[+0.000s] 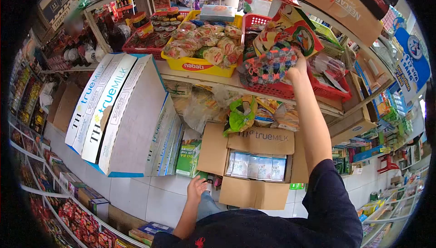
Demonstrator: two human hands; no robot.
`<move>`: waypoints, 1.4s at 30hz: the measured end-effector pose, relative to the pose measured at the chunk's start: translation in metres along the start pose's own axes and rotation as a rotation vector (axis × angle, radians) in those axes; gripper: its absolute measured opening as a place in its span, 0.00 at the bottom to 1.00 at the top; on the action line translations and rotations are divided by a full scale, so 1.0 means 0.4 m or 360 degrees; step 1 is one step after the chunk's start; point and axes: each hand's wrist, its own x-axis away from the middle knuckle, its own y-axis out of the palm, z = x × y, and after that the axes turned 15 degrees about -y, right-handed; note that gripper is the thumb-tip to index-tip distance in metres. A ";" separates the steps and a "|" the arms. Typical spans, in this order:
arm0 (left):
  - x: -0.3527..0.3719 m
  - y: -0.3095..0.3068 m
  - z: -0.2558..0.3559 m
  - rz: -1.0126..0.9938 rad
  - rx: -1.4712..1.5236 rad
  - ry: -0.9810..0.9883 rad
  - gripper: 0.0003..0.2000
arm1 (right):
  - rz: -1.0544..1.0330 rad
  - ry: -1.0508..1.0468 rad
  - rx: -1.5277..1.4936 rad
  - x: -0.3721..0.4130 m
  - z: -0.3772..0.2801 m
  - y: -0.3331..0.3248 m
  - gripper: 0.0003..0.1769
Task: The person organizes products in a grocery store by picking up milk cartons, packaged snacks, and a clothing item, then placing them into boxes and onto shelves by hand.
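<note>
My right hand is closed on a multicoloured checked cloth, over the front of a red basket on the shelf. Just behind the cloth stands a large red, yellow and green packet. My left hand hangs low, fingers apart and holding nothing, near a green box. In front of my body an open cardboard box holds white and blue milk packs. A yellow basket filled with wrapped packets is left of the cloth.
Large white milk cartons are stacked at the left. A green plastic bag and other packets lie under the shelf. Overhead at the right is a brown carton. Wire racks with goods stand at the lower left.
</note>
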 end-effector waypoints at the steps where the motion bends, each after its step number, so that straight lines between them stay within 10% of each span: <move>1: 0.002 0.002 -0.003 -0.0017 -0.0071 -0.0005 0.20 | 0.0004 0.0004 0.0001 -0.013 0.012 -0.002 0.11; 9: 0.013 -0.050 -0.031 0.0076 -0.0197 -0.0057 0.19 | 0.0200 0.0050 -0.0077 0.062 0.069 0.037 0.12; 24: -0.090 -0.102 -0.085 0.0353 -0.0285 -0.0205 0.18 | -0.0496 0.0049 0.0390 0.254 -0.018 -0.316 0.16; 31: -0.385 -0.162 -0.131 0.0383 -0.0161 -0.0325 0.21 | 0.0527 0.1066 0.0926 0.541 0.150 -0.984 0.14; 42: -0.533 -0.096 -0.114 0.0426 0.0243 -0.0017 0.17 | 0.0525 0.1179 0.0905 0.571 0.241 -1.140 0.13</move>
